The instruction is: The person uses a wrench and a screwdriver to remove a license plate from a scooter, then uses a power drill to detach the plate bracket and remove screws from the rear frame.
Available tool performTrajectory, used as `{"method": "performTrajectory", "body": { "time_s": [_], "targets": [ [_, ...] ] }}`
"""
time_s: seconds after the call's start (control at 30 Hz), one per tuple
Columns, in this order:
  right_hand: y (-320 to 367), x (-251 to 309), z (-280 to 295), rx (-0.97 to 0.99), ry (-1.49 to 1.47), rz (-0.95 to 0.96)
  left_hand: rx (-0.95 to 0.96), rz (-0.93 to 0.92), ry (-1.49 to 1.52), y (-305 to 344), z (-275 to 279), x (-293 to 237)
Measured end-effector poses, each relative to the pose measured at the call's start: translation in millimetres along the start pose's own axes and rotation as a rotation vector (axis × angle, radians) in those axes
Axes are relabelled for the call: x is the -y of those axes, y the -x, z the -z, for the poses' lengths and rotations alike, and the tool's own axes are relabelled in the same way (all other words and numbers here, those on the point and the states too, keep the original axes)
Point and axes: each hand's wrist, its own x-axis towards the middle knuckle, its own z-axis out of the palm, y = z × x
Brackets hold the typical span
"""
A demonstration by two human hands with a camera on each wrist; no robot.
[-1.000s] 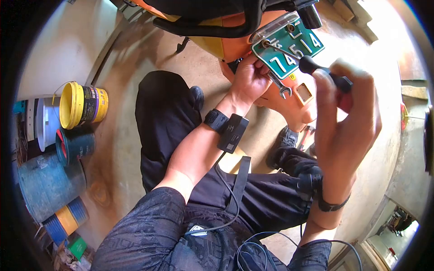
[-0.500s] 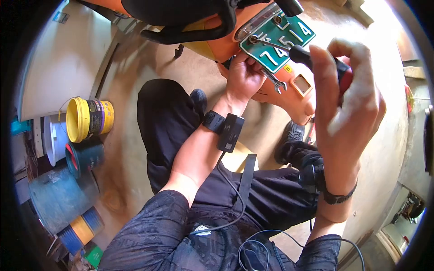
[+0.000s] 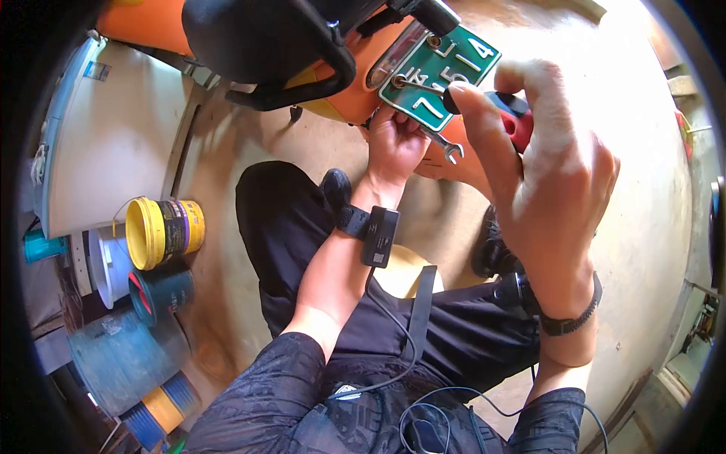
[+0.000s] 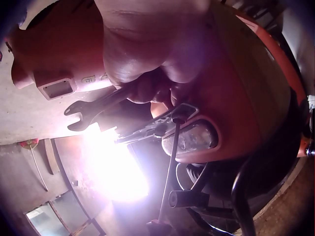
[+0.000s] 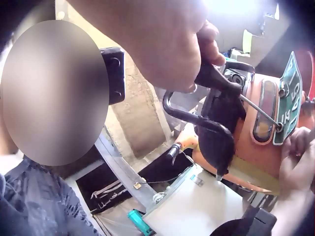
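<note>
A green license plate [image 3: 446, 64] with white characters is mounted on the rear of an orange scooter [image 3: 363, 57]. My right hand [image 3: 556, 166] grips a screwdriver [image 3: 508, 113] by its black and red handle. The screwdriver's tip meets the bolt [image 3: 398, 81] at the plate's near left corner; its shaft slants across the plate. My left hand [image 3: 397, 147] is below the plate's edge, fingers curled around an open-end wrench [image 4: 93, 105] whose jaw end sticks out. The wrench's other end is hidden behind the hand and plate. A second bolt [image 3: 434, 41] sits farther along the plate.
The scooter's black grab rail [image 3: 344, 72] and seat overhang the plate's left. A yellow bucket [image 3: 181, 227], a dark green bucket [image 3: 178, 291] and a blue drum [image 3: 125, 348] stand on the left. Cables [image 3: 408, 363] run from my wrist cameras across my lap.
The head view has shifted, so the scooter and plate appear farther left and lower. My right hand has turned with the screwdriver, its tip still at the same bolt. My left hand keeps its hold.
</note>
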Motion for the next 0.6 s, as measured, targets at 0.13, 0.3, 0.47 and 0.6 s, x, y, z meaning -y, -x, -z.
{"method": "performTrajectory", "body": {
  "time_s": [0.13,0.3,0.47,0.6],
  "targets": [
    [-1,1,11,0.103,-0.044,-0.141,-0.029,0.03,0.115,6,-6,0],
    [-4,-9,14,0.125,-0.166,0.067,0.011,0.023,0.115,9,-12,-2],
    [1,-7,2,0.009,-0.006,0.058,-0.188,0.079,0.218,9,-11,-3],
    [7,-2,6,0.101,0.034,-0.063,0.058,0.084,0.173,5,-3,-5]
  ]
}}
